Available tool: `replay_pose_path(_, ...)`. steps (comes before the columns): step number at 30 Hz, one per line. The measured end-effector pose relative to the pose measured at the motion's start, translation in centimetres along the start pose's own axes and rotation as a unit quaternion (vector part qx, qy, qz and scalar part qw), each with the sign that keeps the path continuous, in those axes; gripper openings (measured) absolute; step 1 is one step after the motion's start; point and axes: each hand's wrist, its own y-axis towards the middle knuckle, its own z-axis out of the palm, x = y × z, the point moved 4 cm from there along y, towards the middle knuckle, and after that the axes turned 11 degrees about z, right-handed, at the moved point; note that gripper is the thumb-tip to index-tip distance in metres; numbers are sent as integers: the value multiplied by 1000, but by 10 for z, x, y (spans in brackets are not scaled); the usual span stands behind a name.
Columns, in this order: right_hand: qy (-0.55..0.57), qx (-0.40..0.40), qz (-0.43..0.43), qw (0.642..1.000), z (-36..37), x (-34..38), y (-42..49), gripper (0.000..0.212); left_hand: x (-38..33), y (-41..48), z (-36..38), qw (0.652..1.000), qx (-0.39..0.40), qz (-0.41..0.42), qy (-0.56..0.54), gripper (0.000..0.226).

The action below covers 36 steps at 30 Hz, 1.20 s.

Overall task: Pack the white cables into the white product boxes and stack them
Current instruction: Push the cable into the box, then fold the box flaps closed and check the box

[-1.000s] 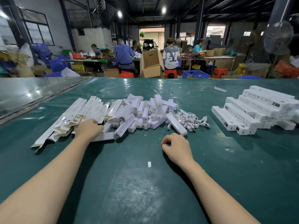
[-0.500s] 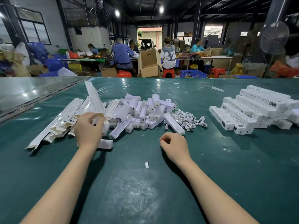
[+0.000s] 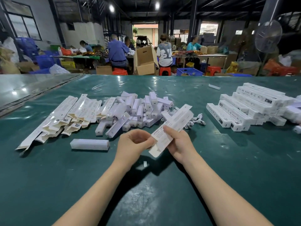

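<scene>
Two hands met on one flat white product box (image 3: 172,126) at the centre of the frame. Your left hand (image 3: 135,142) had its fingers curled and pinched the near end of the carton, while your right hand (image 3: 178,144) cradled it from below with the thumb laid over its printed face, so the box slanted toward the upper right, clear of the tabletop (image 3: 228,168). The step, as I judged it, was opening that flattened sleeve into a tube. The way to do it well was to squeeze the two long creases toward each other with the right hand rather than pry at the end flap, which looked thin enough to tear. A light left pinch would have let the mouth spring square. The white cables (image 3: 195,120) lay in a tangled heap just behind the far tip of the box, right of centre, beside the pile of small white inner boxes (image 3: 138,108). You needed to draw out one bundle alone, since its neighbours seemed likely to snag. The flat cartons (image 3: 70,115) lay fanned at the left, and one oblong white box (image 3: 89,144) lay alone at the near left. The stack of closed boxes (image 3: 244,110) rose at the right edge, well apart from your hands, so the finished box called for a long reach. Squaring it against the lower rows would have kept the stack from sliding.
</scene>
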Motion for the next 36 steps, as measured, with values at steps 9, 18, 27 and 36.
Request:
replay_pose_path(9, -6, -13, 18, 1000, 2, 0, 4, 12, -21, -2, -1, 948, 51, 229, 217, 26)
replay_pose_path(18, -19, 7, 79, 997, -2, -1, 1, 13, -12, -1, -3, 972, 2, 138, 192, 32)
replay_pose_path(27, 80, 49, 101, 991, -6, 1, -2, 12, -11, -6, 7, 939, 127, 194, 253, 19)
replay_pose_path(36, 32, 63, 106, 992, -2, -2, -2, 14, -5, -4, 2, 967, 95, 120, 204, 30)
